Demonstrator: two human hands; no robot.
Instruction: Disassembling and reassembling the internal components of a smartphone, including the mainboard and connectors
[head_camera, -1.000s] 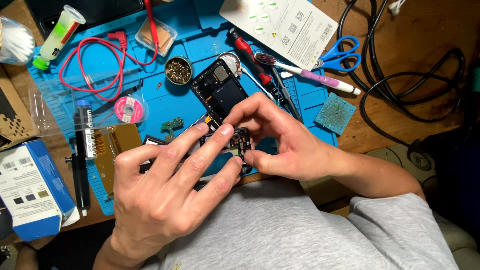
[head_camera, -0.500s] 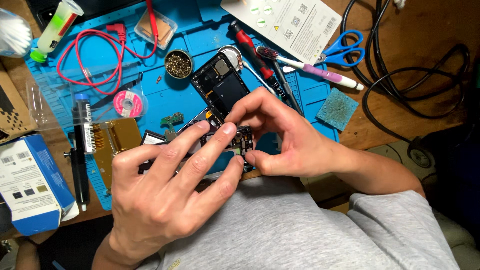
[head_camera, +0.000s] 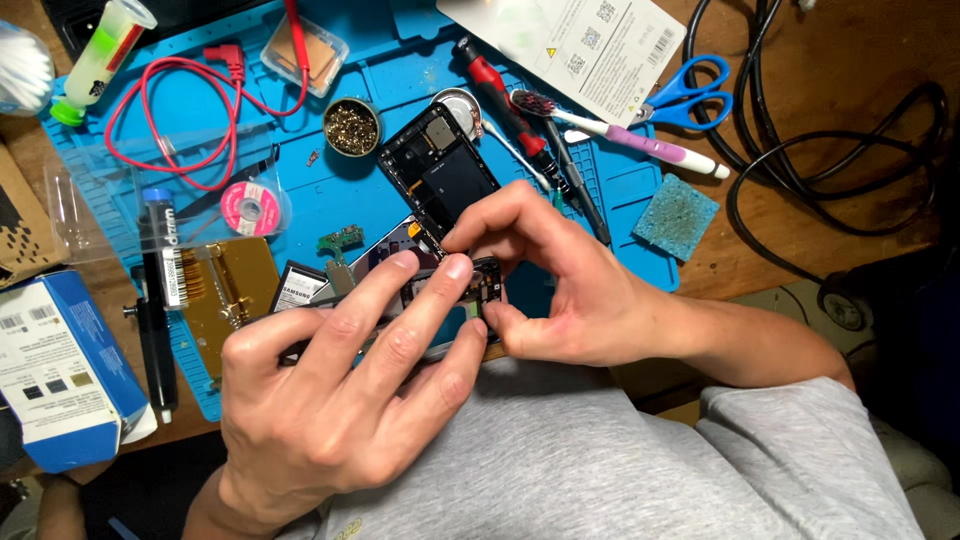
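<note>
Your left hand (head_camera: 340, 400) lies fingers spread over the opened phone (head_camera: 440, 290), pressing it onto the blue mat (head_camera: 330, 190). Your right hand (head_camera: 570, 290) pinches the phone's far end between thumb and fingertips. Phone sits at mat's 6 o'clock edge. A black phone frame (head_camera: 440, 175) lies just beside at 12 o'clock; scissors (head_camera: 690, 95) at 2 o'clock.
</note>
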